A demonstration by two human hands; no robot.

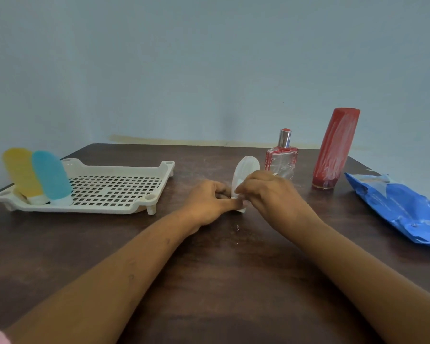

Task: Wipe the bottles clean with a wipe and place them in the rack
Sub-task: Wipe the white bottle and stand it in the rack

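A white oval bottle [246,170] stands upright at the table's middle. My left hand [207,202] grips its base from the left. My right hand [271,192] wraps around its lower front from the right, fingers curled; a bit of white shows under them near the base, perhaps a wipe, though I cannot tell for sure. A cream perforated rack [114,187] lies at the left, with a yellow bottle [21,173] and a blue bottle [51,178] standing cap-down in its near left corner.
A clear perfume bottle with red trim [281,160] stands just behind my right hand. A tall red bottle [335,148] stands further right. A blue wipes packet [397,207] lies at the right table edge. The dark wooden table [209,281] meets a wall at the back.
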